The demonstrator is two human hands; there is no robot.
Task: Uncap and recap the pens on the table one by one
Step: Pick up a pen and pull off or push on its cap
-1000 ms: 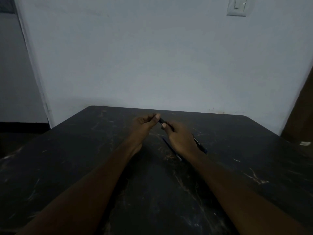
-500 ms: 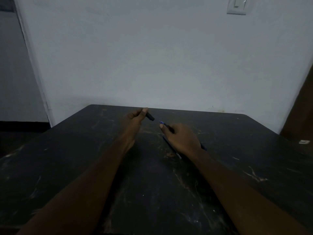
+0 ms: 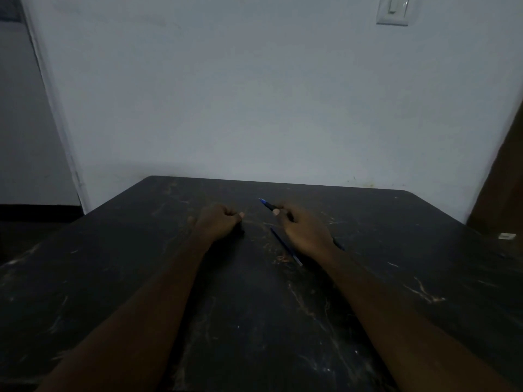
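My left hand (image 3: 219, 223) is curled into a fist on the dark table (image 3: 113, 264), toward the far edge; whether the cap sits inside, I can't tell. Just right of it a second pen (image 3: 285, 246) lies on the tabletop. My right hand (image 3: 304, 232) pinches the uncapped pen (image 3: 267, 205), blue tip pointing at the far edge.

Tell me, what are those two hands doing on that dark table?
A person is working through pens at a dark table. The right hand holds an uncapped blue pen, its bare tip pointing away toward the wall. The left hand is closed in a fist on the table; the cap is probably inside it, but it cannot be seen. A second pen lies on the table just left of the right hand, untouched. Putting the cap back on likely comes next.
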